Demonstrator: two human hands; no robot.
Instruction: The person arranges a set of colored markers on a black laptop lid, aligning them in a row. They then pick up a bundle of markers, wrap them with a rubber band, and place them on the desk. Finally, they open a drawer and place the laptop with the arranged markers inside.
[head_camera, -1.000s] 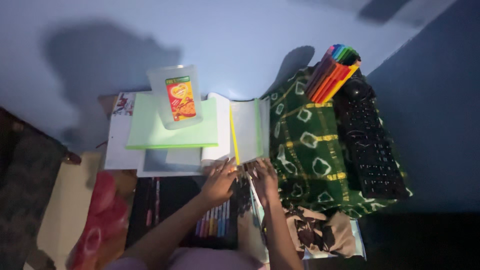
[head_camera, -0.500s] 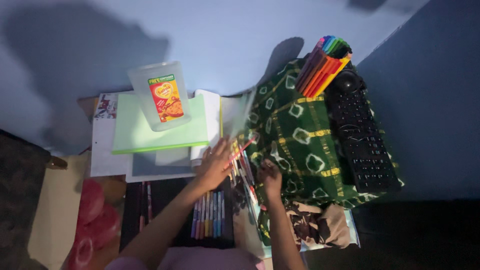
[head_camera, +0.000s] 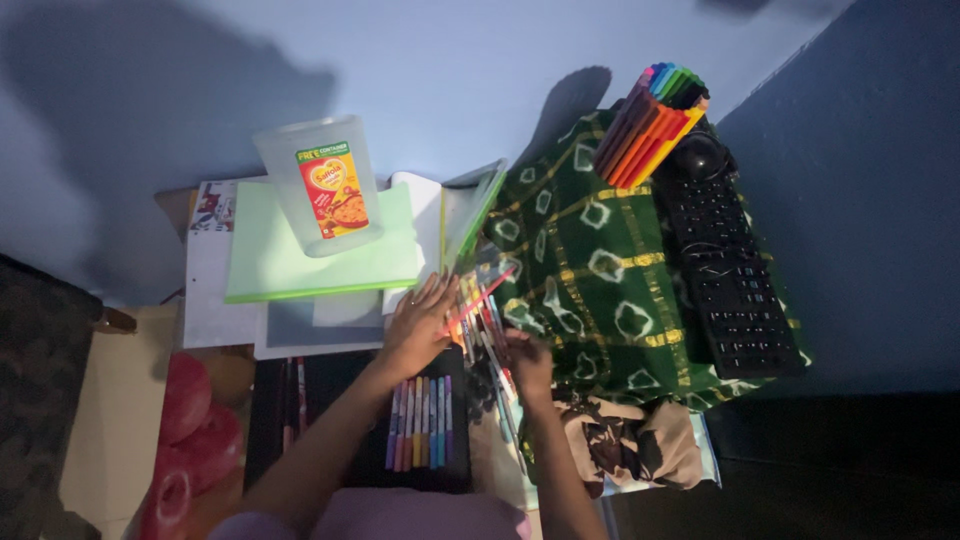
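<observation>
Loose coloured pens (head_camera: 487, 325): scattered in a fan between the two hands, at the near edge of the stacked papers, just left of the green patterned cloth (head_camera: 610, 270). Left hand (head_camera: 418, 325): laid flat, palm down, fingers spread apart and stretched toward the pens, fingertips touching their left side; one reddish pen (head_camera: 478, 299) angled up across the fingertips, grip on it not discernible. Right hand (head_camera: 528, 362): just right of the pens, fingers curled down onto the lower ends of the pile; whether clamped on any pen cannot be told in the dim light. Row of markers (head_camera: 422, 408): lying side by side, parallel, on a dark surface directly below the left hand, partly under the left forearm. Green folder (head_camera: 300, 268): flat on top of white sheets, upper left of the hands. Clear plastic container (head_camera: 320, 197): standing on the folder, carrying a red and yellow label. Open booklet with green edge (head_camera: 472, 212): tilted up, just above the pens. Pack of felt-tip pens (head_camera: 652, 125): propped at an angle at the far corner of the cloth. Black keyboard (head_camera: 735, 290): lying lengthwise along the right side of the cloth. Brown patterned fabric (head_camera: 630, 445): bunched below the cloth, right of the right forearm.
</observation>
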